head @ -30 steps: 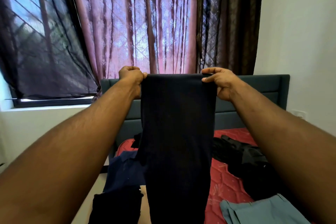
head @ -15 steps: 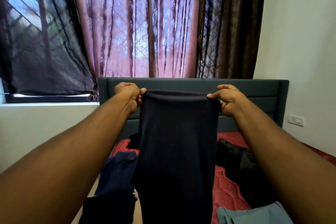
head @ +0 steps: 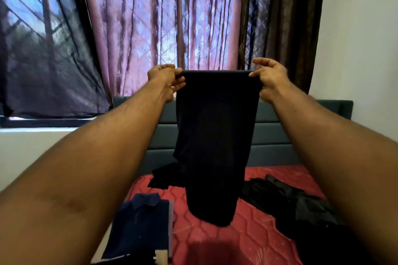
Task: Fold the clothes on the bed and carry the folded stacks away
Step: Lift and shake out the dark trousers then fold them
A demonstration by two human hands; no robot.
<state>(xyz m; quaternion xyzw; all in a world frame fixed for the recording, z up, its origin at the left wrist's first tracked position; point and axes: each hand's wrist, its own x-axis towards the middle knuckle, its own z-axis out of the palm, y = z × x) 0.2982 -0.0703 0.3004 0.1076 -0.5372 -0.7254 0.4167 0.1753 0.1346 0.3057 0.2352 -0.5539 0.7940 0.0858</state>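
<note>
A dark navy garment (head: 215, 140) hangs lengthwise in the air over the red mattress (head: 247, 239). My left hand (head: 165, 77) pinches its top left corner and my right hand (head: 270, 76) pinches its top right corner, both arms stretched forward at window height. The garment's lower end hangs just above the mattress. A folded navy collared shirt (head: 142, 221) lies on a stack at the mattress's left edge. A heap of black clothes (head: 286, 202) lies on the right, and a small black piece (head: 165, 175) lies near the headboard.
A teal padded headboard (head: 273, 133) stands behind the bed. Pink and brown curtains (head: 163, 19) cover the window beyond it, with a dark net over the left pane. A white wall (head: 361, 38) is to the right.
Both hands have lifted the garment higher, so its lower end now clears the bed. The view has shifted, and the folded navy shirt now shows in full.
</note>
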